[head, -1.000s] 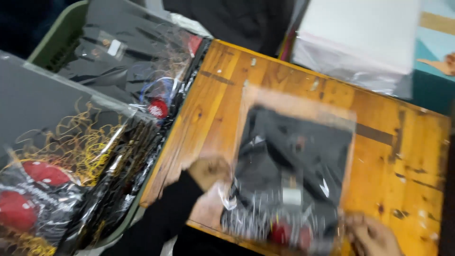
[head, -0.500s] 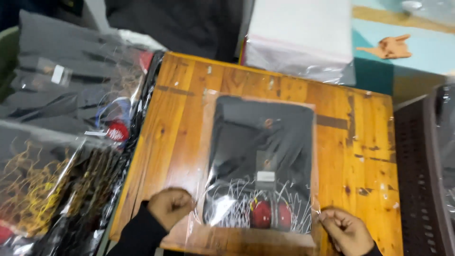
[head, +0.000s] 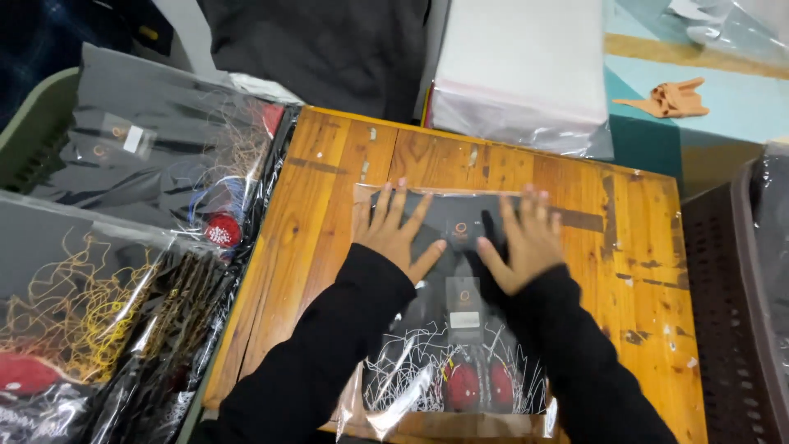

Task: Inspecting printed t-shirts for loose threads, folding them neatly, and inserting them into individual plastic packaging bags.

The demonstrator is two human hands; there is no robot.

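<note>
Pressing flat, both hands (head: 460,234) cover the clear-bagged black garment (head: 460,329).

Stack of clear bags (head: 522,78) behind wooden table (head: 329,189), packed garments (head: 148,148) left, brown crate (head: 731,312) right

Evenly bright, lit softly from overhead. Faint shadows only under both hands on the wooden table (head: 329,189). White glare streaking the clear bag (head: 386,411) near the bottom edge and the plastic-wrapped stacks (head: 123,148) at left. Slight motion blur on the right hand (head: 526,238). Dim in the upper left corner.
</note>
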